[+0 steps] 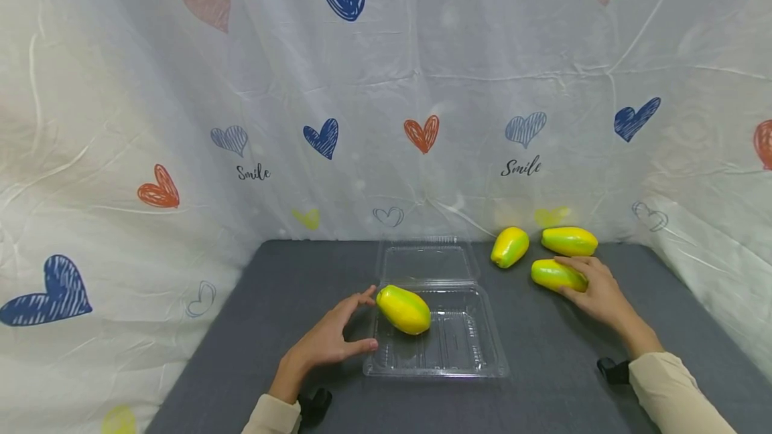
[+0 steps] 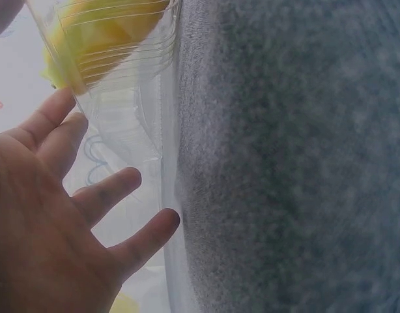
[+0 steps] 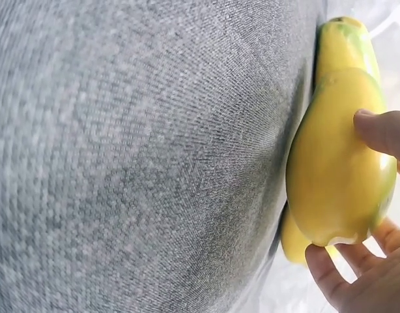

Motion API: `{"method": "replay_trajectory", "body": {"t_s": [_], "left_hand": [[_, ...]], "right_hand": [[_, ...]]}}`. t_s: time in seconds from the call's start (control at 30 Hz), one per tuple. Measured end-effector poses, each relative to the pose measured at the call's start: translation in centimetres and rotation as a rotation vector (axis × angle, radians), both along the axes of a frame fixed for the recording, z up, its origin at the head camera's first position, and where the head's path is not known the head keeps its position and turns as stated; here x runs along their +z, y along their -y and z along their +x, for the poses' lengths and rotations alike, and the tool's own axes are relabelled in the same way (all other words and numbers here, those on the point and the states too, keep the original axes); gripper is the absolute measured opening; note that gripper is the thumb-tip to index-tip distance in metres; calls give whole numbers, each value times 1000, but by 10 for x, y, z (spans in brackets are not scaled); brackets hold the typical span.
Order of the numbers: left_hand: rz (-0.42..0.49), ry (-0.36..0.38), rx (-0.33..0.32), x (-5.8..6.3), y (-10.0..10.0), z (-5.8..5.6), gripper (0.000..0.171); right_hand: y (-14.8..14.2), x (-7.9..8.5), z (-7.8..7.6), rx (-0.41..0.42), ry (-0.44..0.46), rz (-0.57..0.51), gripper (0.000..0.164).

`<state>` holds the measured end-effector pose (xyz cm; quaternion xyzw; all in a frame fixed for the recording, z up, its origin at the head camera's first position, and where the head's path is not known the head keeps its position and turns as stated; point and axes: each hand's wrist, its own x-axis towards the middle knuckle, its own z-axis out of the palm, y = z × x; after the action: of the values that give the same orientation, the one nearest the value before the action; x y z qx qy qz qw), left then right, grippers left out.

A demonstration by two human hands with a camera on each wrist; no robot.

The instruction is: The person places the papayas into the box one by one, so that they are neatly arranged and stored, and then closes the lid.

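A clear plastic clamshell container (image 1: 461, 343) lies with its hinged lid (image 1: 428, 264) folded back, and one yellow-green papaya (image 1: 405, 311) sits at the left of its base. My left hand (image 1: 328, 335) is at the container's left side, thumb and fingers spread, with fingertips right at the rim; the left wrist view shows the spread fingers (image 2: 115, 195) beside the clear wall. On the right, my right hand (image 1: 600, 295) grips another papaya (image 1: 556, 276) lying on the table. In the right wrist view the thumb presses one side of that papaya (image 3: 337, 156) and the fingers curl round its end.
Two more papayas, one tilted (image 1: 510, 247) and one lying sideways (image 1: 569, 241), rest at the table's back right. The dark grey table (image 1: 289, 300) ends at a white curtain (image 1: 362, 186) printed with hearts, which hangs behind and along both sides.
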<state>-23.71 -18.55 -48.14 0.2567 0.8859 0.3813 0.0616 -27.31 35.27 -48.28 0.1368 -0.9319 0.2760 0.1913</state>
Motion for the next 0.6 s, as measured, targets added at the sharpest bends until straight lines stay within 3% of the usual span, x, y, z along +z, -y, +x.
{"method": "replay_trajectory", "body": {"t_s": [0.43, 0.6], "left_hand": [[21, -22, -66, 2, 2, 0, 65], [28, -14, -69, 2, 2, 0, 66]], "right_hand": [[4, 4, 3, 13, -6, -38, 55], [7, 5, 3, 38, -64, -38, 55]]}}
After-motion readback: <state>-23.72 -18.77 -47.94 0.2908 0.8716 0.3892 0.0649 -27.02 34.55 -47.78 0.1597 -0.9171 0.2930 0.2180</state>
